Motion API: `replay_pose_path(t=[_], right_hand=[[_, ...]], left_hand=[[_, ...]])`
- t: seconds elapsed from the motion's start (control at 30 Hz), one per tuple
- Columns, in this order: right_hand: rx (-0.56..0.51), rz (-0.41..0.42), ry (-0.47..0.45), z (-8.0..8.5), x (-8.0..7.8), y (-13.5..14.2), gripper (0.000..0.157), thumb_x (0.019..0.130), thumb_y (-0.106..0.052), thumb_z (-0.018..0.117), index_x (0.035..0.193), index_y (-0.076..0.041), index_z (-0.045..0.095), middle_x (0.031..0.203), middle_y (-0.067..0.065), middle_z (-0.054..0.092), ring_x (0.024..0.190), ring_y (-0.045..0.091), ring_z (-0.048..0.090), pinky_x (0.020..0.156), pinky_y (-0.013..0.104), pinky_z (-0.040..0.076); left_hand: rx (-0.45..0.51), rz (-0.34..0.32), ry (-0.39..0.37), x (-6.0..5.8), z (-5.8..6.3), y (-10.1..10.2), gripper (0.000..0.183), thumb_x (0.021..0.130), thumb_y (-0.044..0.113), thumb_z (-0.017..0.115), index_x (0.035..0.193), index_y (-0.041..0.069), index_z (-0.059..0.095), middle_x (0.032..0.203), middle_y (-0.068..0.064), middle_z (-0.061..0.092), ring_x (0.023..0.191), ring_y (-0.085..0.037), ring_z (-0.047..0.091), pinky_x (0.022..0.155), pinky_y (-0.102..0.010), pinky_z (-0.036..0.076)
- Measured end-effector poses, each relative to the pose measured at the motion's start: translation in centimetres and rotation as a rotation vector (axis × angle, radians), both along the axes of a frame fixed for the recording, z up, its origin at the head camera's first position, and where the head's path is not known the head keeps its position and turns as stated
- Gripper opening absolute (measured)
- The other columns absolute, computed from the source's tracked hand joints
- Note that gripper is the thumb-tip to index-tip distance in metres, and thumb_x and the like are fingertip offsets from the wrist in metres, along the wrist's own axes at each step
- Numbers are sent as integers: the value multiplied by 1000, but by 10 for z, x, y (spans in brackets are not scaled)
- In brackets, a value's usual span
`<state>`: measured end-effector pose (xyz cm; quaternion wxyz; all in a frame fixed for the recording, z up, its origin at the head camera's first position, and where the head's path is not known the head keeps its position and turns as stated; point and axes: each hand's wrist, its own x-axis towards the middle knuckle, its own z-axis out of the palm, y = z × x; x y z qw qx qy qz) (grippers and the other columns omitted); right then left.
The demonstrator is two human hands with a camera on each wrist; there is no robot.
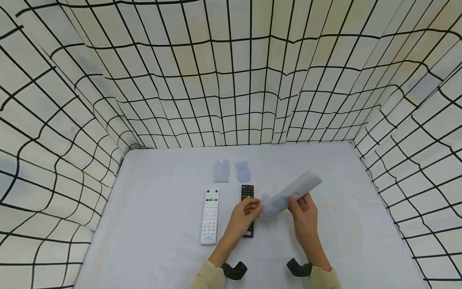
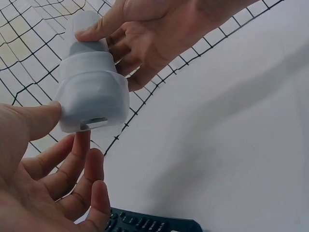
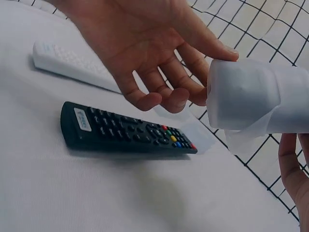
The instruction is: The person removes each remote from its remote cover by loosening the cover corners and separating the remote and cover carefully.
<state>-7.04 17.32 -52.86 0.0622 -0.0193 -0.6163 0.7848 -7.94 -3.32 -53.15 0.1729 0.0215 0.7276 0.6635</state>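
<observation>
A long pale item in a translucent plastic sleeve [image 1: 299, 185] is held slantwise over the table between both hands. Its rounded near end, with a small dark slot, faces the left wrist view. My left hand [image 1: 239, 216] pinches that end between thumb and fingertip, the other fingers loosely bent below it. Further along, my right hand [image 1: 306, 218] grips the item with the thumb on top and fingers underneath. Beneath my left hand lies a black remote control [image 3: 128, 129], partly hidden in the head view. A white remote control [image 1: 209, 216] rests to its left.
Two small clear plastic sleeves [image 1: 221, 171] lie side by side beyond the remotes. The table [image 1: 151, 200] is covered in white cloth. White walls with black netting [image 1: 231, 88] enclose its back and sides.
</observation>
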Motion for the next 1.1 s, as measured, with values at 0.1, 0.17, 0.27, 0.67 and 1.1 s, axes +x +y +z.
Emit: replay_pose_path(t=[0.1, 0.17, 0.27, 0.67, 1.1], right_hand=[[-76, -9, -19, 2, 0, -2, 46, 101, -4, 51, 145, -6, 38, 125, 3, 57, 118, 13, 59, 93, 24, 53], [-117, -17, -30, 3, 0, -3, 45, 101, -4, 51, 145, -6, 39, 124, 2, 57, 116, 12, 58, 91, 25, 53], [-174, -37, -43, 4, -1, -5, 44, 101, -4, 51, 144, -7, 41, 125, 2, 58, 115, 13, 58, 90, 27, 53], [-236, -57, -56, 12, -7, -11, 46, 102, -6, 51, 147, -9, 40, 133, 6, 57, 122, 18, 57, 96, 34, 53], [-305, -74, -80, 19, -12, -18, 45, 102, -10, 51, 146, -11, 42, 133, 9, 58, 116, 19, 61, 91, 32, 56]], left_hand=[[24, 25, -17, 4, 1, 0, 35, 97, 31, 63, 126, 10, 59, 116, -9, 68, 104, -20, 64, 85, -20, 51], [41, 46, -20, 7, 1, 1, 37, 95, 34, 65, 123, 11, 59, 115, -7, 69, 103, -15, 64, 85, -18, 51], [52, 68, -6, 10, 2, 1, 39, 92, 37, 68, 120, 11, 60, 115, -6, 69, 104, -13, 64, 87, -18, 50], [-49, 46, 104, 10, 1, 4, 21, 92, 21, 69, 107, 7, 65, 107, -11, 70, 89, -6, 63, 78, -18, 51], [-63, 103, 260, 8, 5, 1, 17, 91, 33, 69, 93, 17, 65, 96, 1, 70, 83, -8, 61, 73, -20, 51]])
